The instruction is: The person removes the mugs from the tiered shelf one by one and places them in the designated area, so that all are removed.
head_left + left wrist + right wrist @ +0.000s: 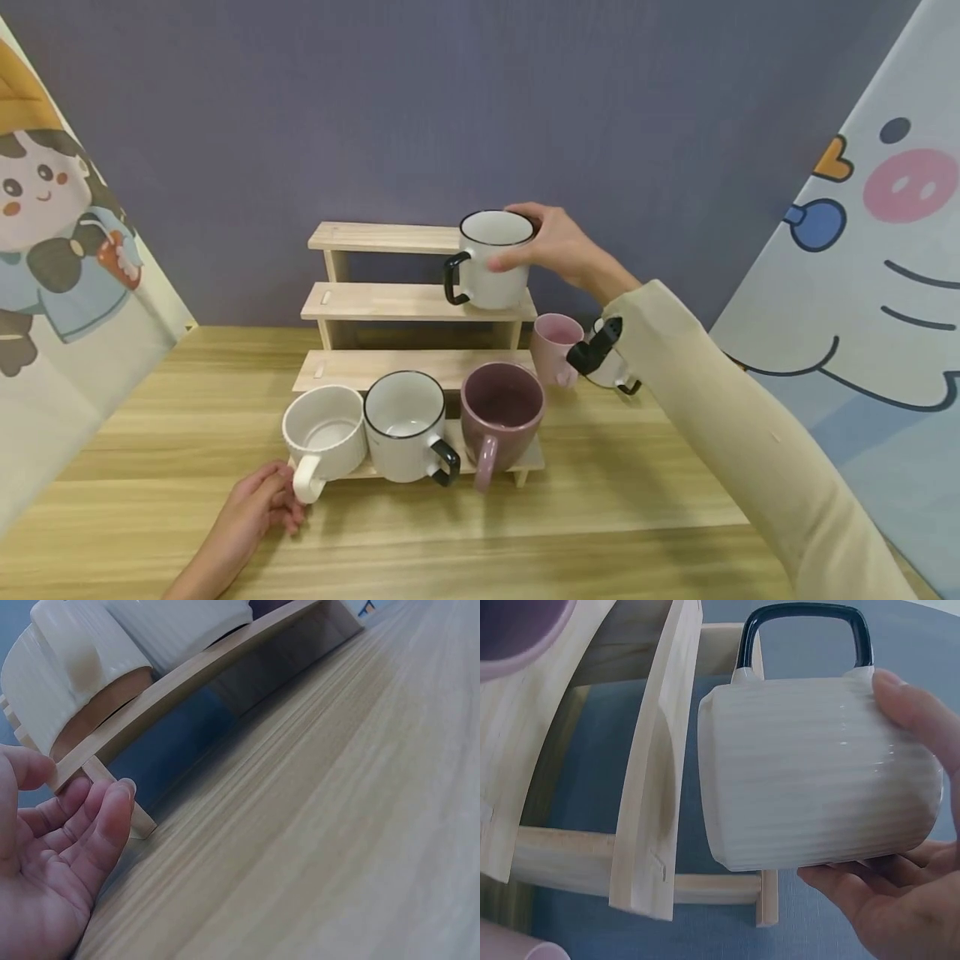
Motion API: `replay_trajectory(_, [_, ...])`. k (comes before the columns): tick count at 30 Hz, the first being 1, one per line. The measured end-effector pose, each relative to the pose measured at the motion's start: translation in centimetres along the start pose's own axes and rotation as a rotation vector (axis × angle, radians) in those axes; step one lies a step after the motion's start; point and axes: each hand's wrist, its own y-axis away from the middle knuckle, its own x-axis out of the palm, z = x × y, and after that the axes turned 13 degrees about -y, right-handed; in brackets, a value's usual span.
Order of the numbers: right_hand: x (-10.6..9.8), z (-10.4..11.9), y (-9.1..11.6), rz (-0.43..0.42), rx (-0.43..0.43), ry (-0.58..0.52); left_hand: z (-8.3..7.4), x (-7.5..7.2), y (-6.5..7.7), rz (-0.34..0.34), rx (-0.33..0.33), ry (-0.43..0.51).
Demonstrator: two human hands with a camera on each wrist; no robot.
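My right hand (558,246) grips a white mug (491,279) with a black rim and black handle by its upper side. It is at the right end of the top tier of a wooden stepped rack (375,300), handle toward the left. In the right wrist view the ribbed mug (810,772) lies between thumb and fingers, beside the rack's boards. My left hand (258,504) pinches the lowest board's left end, thumb on the edge and fingers beneath, as the left wrist view shows. Just above it sits a cream mug (326,429).
On the lowest tier also stand a white mug (405,429) with a black handle and a mauve mug (502,417). Right of the rack, a pink mug (557,346) and a white mug (611,367) stand on the wooden table (637,517), partly behind my right sleeve.
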Motion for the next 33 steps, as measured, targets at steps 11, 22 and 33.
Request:
replay_trajectory(11, [-0.9,-0.7,0.7,-0.011,-0.005,0.038,0.0,-0.2,0.0,0.031,0.007,-0.005])
replay_trajectory(22, [-1.9,-1.4,1.4,-0.037,0.002,0.026,0.6,-0.2,0.5,0.066,0.08,0.022])
replay_trajectory(33, [-3.7,-1.8,2.6,-0.088,0.016,0.061,0.2,-0.1,0.2,0.049,0.034,-0.008])
